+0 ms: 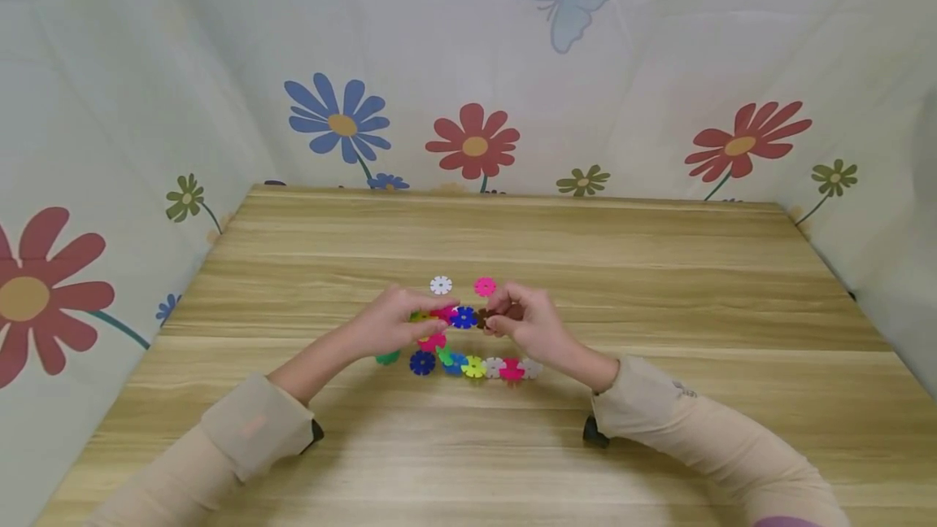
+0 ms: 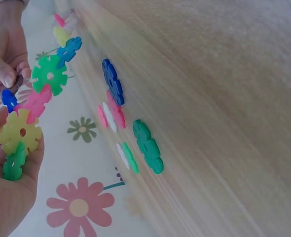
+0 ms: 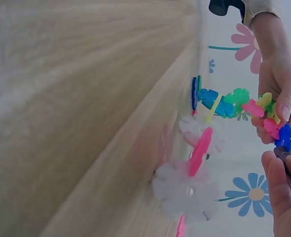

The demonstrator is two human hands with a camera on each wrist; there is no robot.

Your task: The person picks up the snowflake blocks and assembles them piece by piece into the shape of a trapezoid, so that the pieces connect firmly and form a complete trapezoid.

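Observation:
My left hand [image 1: 388, 322] holds a chain of notched plastic snowflake discs between thumb and fingers. In the left wrist view, a yellow disc [image 2: 19, 132] and a small green disc [image 2: 14, 162] lie against that palm. A dark blue disc [image 1: 464, 317] sticks out toward my right hand [image 1: 538, 328], which pinches a brown disc [image 3: 284, 152] touching the blue one's edge; whether they interlock I cannot tell. Another branch runs through a green disc [image 2: 50, 75], a light blue disc [image 1: 455, 364] and a yellow disc [image 1: 474, 367] to white and pink discs [image 1: 512, 370].
Loose on the wooden table [image 1: 468, 462] lie a dark blue disc [image 1: 422, 363], a green disc [image 1: 388, 358], a white disc [image 1: 441, 285] and a pink disc [image 1: 485, 287]. A flower-printed curtain [image 1: 410, 39] stands behind the table and along its sides.

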